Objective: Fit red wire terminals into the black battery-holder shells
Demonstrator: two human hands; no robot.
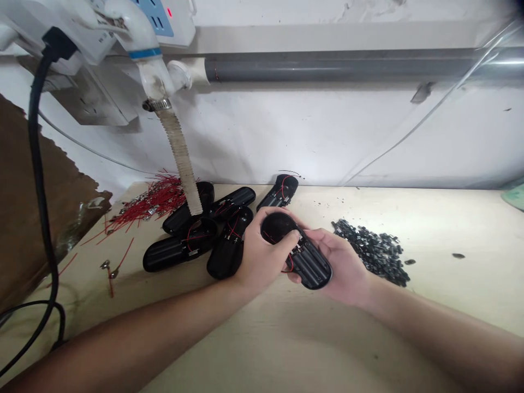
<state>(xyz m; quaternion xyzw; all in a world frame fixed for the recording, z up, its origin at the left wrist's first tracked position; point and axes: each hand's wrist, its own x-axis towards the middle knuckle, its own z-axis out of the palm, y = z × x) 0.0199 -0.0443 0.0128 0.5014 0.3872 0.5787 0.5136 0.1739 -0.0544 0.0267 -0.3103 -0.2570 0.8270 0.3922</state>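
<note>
Two bare forearms [123, 338] reach in from the lower edge over a pale workbench top [429, 322], and the hands are together, both gripping one black battery holder [313, 263] just above the bench. The left hand [262, 256] wraps over its rounded end, while the right hand [341, 267] cradles it from below, with its battery channels facing up and thin red wires [289, 262] looping across it. To the left lies a loose heap of similar black holders [192, 240], with one more [278, 192] against the wall. Beyond them spreads a tangle of red wires with metal terminals [149, 202]. To the right sits a pile of small black plastic pieces [370, 251], with dark specks scattered around it. A brown cardboard sheet [49, 202] with a torn edge stands at the left, beside a black power cord [36, 164]. A ribbed hose [180, 158], fastened by a steel clamp [156, 103] to a white pipe elbow [153, 76], drops to the heap. A grey pipe [327, 64] runs along the white wall [262, 142], below a power socket [161, 19] showing a red light.
</note>
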